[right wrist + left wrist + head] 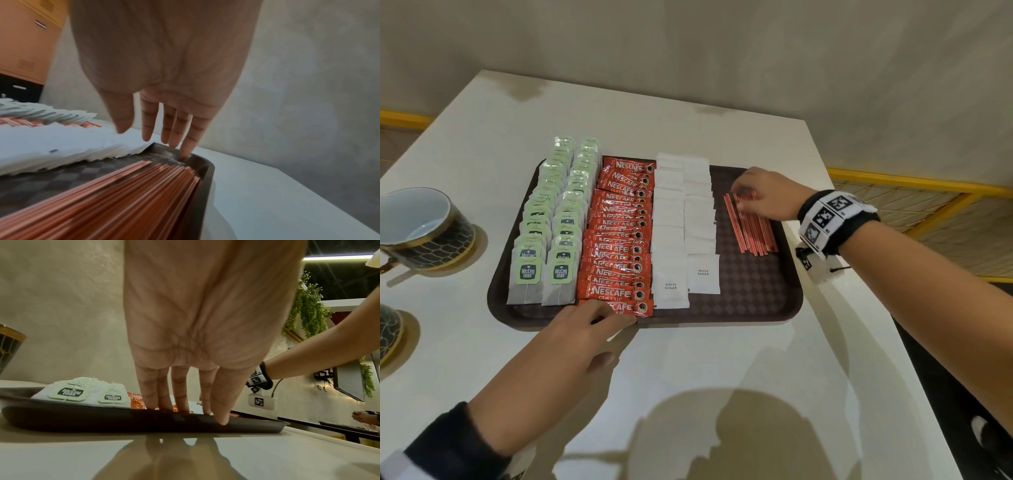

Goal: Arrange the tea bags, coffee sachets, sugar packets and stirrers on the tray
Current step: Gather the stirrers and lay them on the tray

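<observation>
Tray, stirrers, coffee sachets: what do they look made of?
Tray: probably moulded plastic, dark brown, matte, with a woven checker texture and rounded rim. Stirrers: thin red-orange sticks, slightly glossy; likely plastic, can't confirm. Coffee sachets: shiny red film, foil or plastic, judging by the crinkled highlights.

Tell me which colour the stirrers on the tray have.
The stirrers are orange-red with a coppery look, seen best in the right wrist view.
</observation>
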Action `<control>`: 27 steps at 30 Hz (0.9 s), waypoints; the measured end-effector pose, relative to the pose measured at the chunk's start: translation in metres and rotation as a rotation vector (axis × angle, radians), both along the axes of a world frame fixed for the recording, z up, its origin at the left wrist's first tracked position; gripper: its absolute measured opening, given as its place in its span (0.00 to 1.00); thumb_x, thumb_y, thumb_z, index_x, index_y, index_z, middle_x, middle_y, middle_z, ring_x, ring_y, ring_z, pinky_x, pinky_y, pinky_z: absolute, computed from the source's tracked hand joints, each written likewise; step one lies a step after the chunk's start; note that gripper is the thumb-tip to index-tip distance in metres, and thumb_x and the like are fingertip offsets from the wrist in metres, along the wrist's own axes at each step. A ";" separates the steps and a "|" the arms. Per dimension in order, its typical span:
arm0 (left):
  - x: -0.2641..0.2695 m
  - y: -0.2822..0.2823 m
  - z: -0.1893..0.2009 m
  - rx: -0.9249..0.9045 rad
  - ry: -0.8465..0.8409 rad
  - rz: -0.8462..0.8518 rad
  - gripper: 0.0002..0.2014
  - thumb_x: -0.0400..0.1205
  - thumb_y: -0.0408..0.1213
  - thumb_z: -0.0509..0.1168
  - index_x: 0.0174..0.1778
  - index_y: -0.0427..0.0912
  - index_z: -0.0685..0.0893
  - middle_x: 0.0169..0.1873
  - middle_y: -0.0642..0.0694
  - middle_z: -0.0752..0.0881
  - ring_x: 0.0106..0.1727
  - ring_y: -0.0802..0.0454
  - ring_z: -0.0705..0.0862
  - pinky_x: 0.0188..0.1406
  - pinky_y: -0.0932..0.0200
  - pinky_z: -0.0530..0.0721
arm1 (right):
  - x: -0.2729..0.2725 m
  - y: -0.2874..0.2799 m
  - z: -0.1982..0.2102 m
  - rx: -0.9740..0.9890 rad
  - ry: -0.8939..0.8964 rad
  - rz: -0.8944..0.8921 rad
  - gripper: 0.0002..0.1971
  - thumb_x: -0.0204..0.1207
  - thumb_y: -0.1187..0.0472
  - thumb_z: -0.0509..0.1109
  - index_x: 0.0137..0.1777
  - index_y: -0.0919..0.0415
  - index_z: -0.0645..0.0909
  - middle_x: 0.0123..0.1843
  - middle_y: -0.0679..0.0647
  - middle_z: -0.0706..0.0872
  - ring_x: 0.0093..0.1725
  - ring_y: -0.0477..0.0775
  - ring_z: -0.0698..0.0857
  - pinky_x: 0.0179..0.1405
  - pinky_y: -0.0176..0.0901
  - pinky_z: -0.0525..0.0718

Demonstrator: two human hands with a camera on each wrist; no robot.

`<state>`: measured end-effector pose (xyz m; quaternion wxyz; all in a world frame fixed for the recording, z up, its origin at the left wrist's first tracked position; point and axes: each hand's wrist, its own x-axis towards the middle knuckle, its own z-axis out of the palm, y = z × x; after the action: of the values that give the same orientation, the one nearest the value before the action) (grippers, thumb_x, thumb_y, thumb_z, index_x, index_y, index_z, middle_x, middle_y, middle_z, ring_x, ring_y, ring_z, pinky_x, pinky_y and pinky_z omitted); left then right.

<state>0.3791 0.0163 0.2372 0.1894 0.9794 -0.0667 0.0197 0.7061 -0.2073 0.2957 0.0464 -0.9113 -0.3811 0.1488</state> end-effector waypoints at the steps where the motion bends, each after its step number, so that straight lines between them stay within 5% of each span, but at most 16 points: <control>1: 0.000 0.000 0.000 -0.004 0.003 0.001 0.38 0.58 0.29 0.85 0.63 0.54 0.82 0.52 0.53 0.84 0.45 0.46 0.86 0.38 0.56 0.83 | 0.006 0.006 -0.002 -0.015 -0.008 -0.023 0.18 0.83 0.58 0.64 0.72 0.60 0.76 0.70 0.59 0.76 0.67 0.59 0.77 0.68 0.49 0.74; 4: 0.000 0.000 0.000 -0.007 0.008 0.004 0.38 0.58 0.28 0.85 0.63 0.55 0.82 0.52 0.52 0.84 0.45 0.45 0.86 0.38 0.54 0.84 | 0.015 0.021 -0.015 -0.073 0.001 -0.055 0.20 0.85 0.67 0.58 0.76 0.64 0.73 0.74 0.63 0.74 0.73 0.63 0.74 0.74 0.52 0.70; 10: -0.001 -0.001 0.002 -0.005 0.015 0.005 0.37 0.60 0.28 0.84 0.64 0.55 0.82 0.54 0.53 0.84 0.47 0.46 0.86 0.40 0.53 0.84 | 0.021 0.019 -0.023 -0.099 -0.018 -0.042 0.24 0.79 0.76 0.54 0.72 0.65 0.76 0.68 0.62 0.76 0.68 0.62 0.76 0.69 0.48 0.73; 27: -0.001 -0.001 0.002 -0.001 0.036 0.017 0.37 0.60 0.29 0.85 0.64 0.54 0.82 0.55 0.53 0.84 0.48 0.46 0.86 0.42 0.54 0.85 | 0.025 -0.003 -0.021 -0.091 -0.102 -0.104 0.16 0.82 0.70 0.58 0.67 0.66 0.78 0.63 0.63 0.78 0.62 0.63 0.80 0.61 0.50 0.77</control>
<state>0.3781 0.0157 0.2389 0.1910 0.9801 -0.0548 0.0035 0.7316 -0.2102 0.2746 -0.0070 -0.9375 -0.3277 0.1168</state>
